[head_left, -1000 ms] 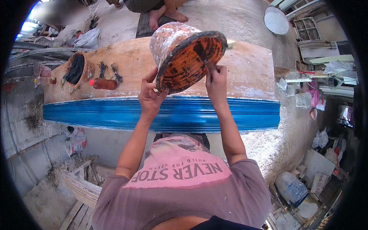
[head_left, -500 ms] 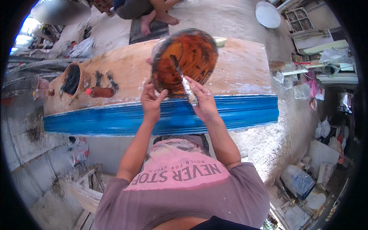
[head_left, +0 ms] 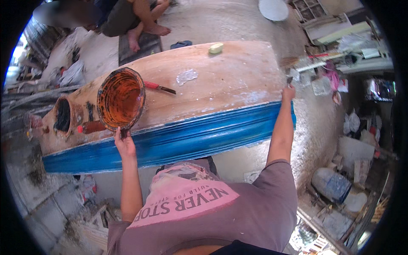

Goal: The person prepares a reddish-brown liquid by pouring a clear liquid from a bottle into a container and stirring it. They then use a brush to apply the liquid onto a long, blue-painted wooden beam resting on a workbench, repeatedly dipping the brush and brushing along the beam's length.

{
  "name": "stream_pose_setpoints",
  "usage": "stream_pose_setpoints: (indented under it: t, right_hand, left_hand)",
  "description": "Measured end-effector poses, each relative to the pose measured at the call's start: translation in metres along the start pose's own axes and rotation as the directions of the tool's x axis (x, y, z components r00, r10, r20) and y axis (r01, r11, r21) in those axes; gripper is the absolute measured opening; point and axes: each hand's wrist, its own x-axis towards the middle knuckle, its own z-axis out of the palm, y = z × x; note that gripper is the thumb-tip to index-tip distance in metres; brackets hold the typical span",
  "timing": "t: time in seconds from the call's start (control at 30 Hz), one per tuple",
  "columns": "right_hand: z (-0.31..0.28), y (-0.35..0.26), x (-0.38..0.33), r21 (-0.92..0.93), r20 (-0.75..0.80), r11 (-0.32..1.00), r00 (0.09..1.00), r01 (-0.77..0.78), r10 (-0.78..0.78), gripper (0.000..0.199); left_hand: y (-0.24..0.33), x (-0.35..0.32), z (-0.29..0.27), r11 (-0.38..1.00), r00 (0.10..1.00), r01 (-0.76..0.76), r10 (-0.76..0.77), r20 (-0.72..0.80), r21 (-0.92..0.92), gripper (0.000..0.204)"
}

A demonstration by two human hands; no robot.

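My left hand grips the near rim of a round bowl, tilted so that its orange-stained, dark-streaked inside shows. The bowl is over the left part of a pale wooden board, near its blue moulded edge. Far to the right, my right hand is closed at the board's right end. From its fingers pokes the dark tip of a narrow tool; the handle is hidden in the hand. A red-handled knife lies on the board just right of the bowl.
The board also bears a crumpled silvery scrap, a pale yellow block, a reddish bottle and an orange-brown pot. Beyond it, another person's bare feet rest by a dark slipper. Clutter lines the right side.
My hands have parted. The left has carried the bowl left, uncovering the knife and silvery scrap; the right has taken the narrow tool from over the bowl to the board's right end.
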Motion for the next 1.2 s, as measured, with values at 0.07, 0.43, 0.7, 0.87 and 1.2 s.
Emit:
stream_pose_setpoints:
  t: [0.07, 0.43, 0.7, 0.87, 1.2]
  right_hand:
    - [0.011, -0.012, -0.016, -0.301, 0.141, 0.943, 0.985, 0.141, -0.103, 0.037]
    - [-0.048, -0.153, -0.122, 0.036, 0.411, 0.688, 0.617, 0.724, -0.671, 0.031]
    - [-0.012, -0.22, -0.194, 0.044, 0.628, 0.268, 0.182, 0.962, -0.757, 0.024]
    - [-0.047, -0.147, -0.095, -0.006, 0.721, 0.209, 0.149, 0.978, -0.677, 0.026]
    - [-0.054, -0.003, 0.108, -0.485, 0.576, 0.453, 0.663, 0.748, -0.478, 0.024]
  left_hand:
    - [0.006, 0.0, -0.001, 0.995, 0.994, -0.093, 0.094, -0.063, 0.022, 0.022]
    - [-0.024, 0.017, -0.013, 0.978, 0.968, -0.207, 0.21, -0.14, 0.039, 0.021]
    - [-0.015, -0.018, 0.032, 0.997, 0.994, -0.076, 0.075, -0.082, -0.013, 0.06]
    - [0.022, -0.015, -0.024, 0.988, 0.95, -0.151, 0.155, -0.27, 0.034, 0.082]
    - [0.113, 0.015, -0.107, 0.829, 0.795, -0.39, 0.522, -0.308, 0.401, 0.057]
